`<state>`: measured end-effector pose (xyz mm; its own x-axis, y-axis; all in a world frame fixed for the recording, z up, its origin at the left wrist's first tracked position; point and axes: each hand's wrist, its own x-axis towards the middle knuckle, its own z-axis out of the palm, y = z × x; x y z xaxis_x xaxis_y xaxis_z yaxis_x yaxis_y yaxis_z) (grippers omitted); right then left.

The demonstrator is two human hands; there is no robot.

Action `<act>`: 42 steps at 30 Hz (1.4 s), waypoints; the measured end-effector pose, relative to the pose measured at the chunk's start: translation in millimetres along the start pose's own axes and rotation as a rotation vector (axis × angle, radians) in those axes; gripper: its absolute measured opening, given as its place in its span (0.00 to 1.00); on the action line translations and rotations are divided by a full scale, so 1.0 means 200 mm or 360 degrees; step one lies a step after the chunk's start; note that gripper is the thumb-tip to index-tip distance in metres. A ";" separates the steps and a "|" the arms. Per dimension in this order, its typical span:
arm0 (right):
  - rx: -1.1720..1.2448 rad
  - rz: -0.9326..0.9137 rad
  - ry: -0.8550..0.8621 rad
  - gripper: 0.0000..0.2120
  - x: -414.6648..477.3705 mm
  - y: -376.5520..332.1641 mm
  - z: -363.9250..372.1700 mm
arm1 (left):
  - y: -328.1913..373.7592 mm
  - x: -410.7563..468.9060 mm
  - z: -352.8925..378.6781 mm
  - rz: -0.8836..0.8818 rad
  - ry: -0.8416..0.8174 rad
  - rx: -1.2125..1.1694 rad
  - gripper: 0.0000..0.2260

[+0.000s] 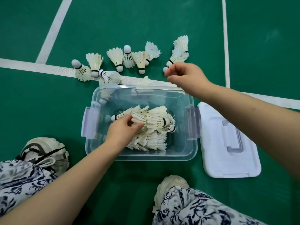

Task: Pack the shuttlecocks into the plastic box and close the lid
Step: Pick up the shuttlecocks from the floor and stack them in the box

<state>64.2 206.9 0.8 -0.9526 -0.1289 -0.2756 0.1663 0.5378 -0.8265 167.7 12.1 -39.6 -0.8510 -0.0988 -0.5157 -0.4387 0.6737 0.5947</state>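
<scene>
- Reaching into the clear plastic box (142, 155) at the centre of the head view, the left hand (121, 131) pinches the feather skirt of a shuttlecock (152, 121) between thumb and fingers, at the top of the pile inside.
- Pile of shuttlecocks in the box (148, 140): white feathered, lying crosswise in layers, cork tips pointing to 9 and 3 o'clock; they fill the middle of the box, with bare floor showing through at the 12 o'clock end.
- Right hand (186, 75) is at 1 o'clock from the box, just past its far rim, fingers curled down and bunched at the cork end of a shuttlecock on the floor (177, 56). Whether the fingertips grip the cork cannot be told; the hand covers the contact.
- Loose row of shuttlecocks (128, 58) on the green court floor (113, 21) at 12 o'clock from the box, some upright on their feathers, some tipped over, several overlapping a white court line (40, 68).
- White lid (215, 161) lies flat on the floor at 3 o'clock, touching or just beside the box's right latch (194, 123); box is open, latches on both short sides swung outward.
- Person crouches at 6 o'clock: patterned trousers (21, 181) and two pale sneakers (47, 150) at 7 and 5 o'clock.
</scene>
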 end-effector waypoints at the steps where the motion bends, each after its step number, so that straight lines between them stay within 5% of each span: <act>1: -0.0043 0.0024 0.0055 0.09 0.04 0.02 -0.02 | 0.00 0.00 -0.01 -0.0006 0.0041 -0.0004 0.19; 4: -0.0277 0.0113 0.0192 0.07 0.16 0.09 -0.10 | 0.02 0.00 -0.02 0.0099 0.0222 -0.0060 0.24; 10: -0.0787 0.0414 0.0146 0.27 0.37 0.24 -0.16 | 0.15 0.03 -0.05 0.0479 0.0416 -0.0062 0.18; 15: -0.0644 0.0591 0.0251 0.35 0.52 0.26 -0.15 | 0.29 0.10 -0.05 0.0694 0.0484 -0.0128 0.21; 26: -0.0300 0.0631 0.0189 0.46 0.66 0.28 -0.07 | 0.29 0.12 0.03 0.0614 0.0326 -0.0254 0.25; 29: -0.0317 0.0612 0.0140 0.44 0.62 0.32 -0.03 | 0.28 0.12 0.01 0.0597 0.0345 -0.0273 0.25; 35: -0.0474 0.0451 0.0116 0.21 0.58 0.31 0.02 | 0.29 0.10 0.03 0.0617 0.0321 -0.0291 0.26; 42: -0.0408 0.0416 0.0203 0.17 0.53 0.32 0.03 | 0.28 0.08 0.03 0.0609 0.0305 -0.0285 0.26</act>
<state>-24.9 223.1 -83.7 -0.9133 0.1359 -0.3841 0.3539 0.7316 -0.5827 130.8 52.7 -19.3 -0.9920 -0.0127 -0.1254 -0.1115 0.5527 0.8259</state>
